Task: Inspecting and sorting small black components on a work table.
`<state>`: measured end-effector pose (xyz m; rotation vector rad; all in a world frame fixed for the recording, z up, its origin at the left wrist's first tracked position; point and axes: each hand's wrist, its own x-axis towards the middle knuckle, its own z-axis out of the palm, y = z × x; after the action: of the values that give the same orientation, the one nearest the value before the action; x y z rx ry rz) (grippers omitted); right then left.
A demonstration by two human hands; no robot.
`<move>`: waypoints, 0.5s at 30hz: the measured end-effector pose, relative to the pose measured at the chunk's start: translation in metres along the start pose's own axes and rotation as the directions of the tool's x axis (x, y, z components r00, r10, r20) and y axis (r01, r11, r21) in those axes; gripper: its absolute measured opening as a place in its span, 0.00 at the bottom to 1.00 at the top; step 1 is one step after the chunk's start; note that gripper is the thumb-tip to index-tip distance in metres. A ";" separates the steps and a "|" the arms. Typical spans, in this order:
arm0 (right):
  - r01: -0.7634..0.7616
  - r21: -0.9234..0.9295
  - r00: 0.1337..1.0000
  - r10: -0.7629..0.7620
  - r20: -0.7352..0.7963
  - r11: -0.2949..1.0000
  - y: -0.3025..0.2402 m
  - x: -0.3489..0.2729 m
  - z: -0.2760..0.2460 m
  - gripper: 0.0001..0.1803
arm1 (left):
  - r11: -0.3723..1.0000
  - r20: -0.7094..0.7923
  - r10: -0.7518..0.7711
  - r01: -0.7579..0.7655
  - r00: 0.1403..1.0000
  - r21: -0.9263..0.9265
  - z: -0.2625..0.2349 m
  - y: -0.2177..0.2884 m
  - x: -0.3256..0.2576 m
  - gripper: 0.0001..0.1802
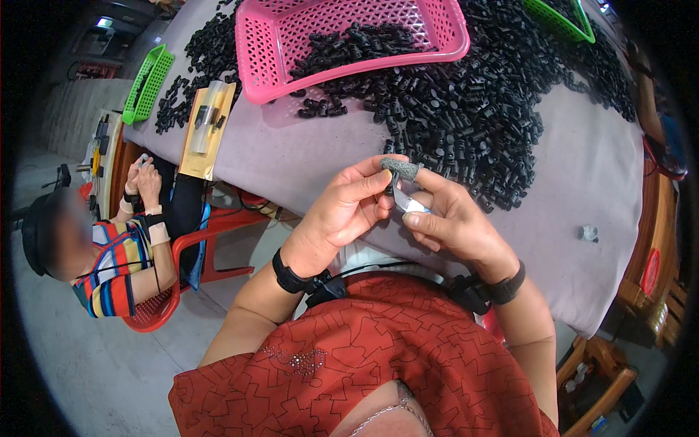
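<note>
My left hand (345,202) is closed, thumb and fingers pinching a small black plastic part (390,186) that is mostly hidden by the fingertips. Against it, my right hand (453,217) grips a small knife (405,199), its pale blade angled toward the left fingertips and its white-and-blue handle end under the thumb. A dark grey knitted finger cover (400,170) sits over the right index finger. Both hands are above the table's near edge, just in front of a large heap of similar black plastic parts (466,124).
A pink perforated basket (255,69) holding black parts stands at the far side of the cloth-covered table (313,146). Green baskets (149,84) stand at left and far right. A yellow card with a clear tube (207,127) lies left. Another person (138,247) sits on a red chair (215,240).
</note>
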<state>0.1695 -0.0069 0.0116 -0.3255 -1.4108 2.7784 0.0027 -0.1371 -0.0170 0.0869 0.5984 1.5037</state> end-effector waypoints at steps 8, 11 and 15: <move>-0.009 0.006 1.000 0.009 -0.021 1.000 0.003 0.000 0.000 0.28 | 0.998 -0.013 -0.034 0.034 0.999 -0.061 0.007 -0.003 -0.001 0.22; -0.020 -0.024 0.999 0.019 -0.051 1.000 0.006 0.002 -0.006 0.25 | 0.997 0.007 -0.049 0.050 0.999 -0.053 0.005 -0.005 0.000 0.24; -0.013 0.031 0.999 0.015 -0.046 0.999 0.002 0.002 0.001 0.21 | 0.996 0.028 -0.053 0.055 0.998 -0.073 0.001 -0.004 0.001 0.26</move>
<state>0.1675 -0.0089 0.0106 -0.3983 -1.3600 2.7809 0.0065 -0.1365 -0.0175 0.0334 0.5200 1.4680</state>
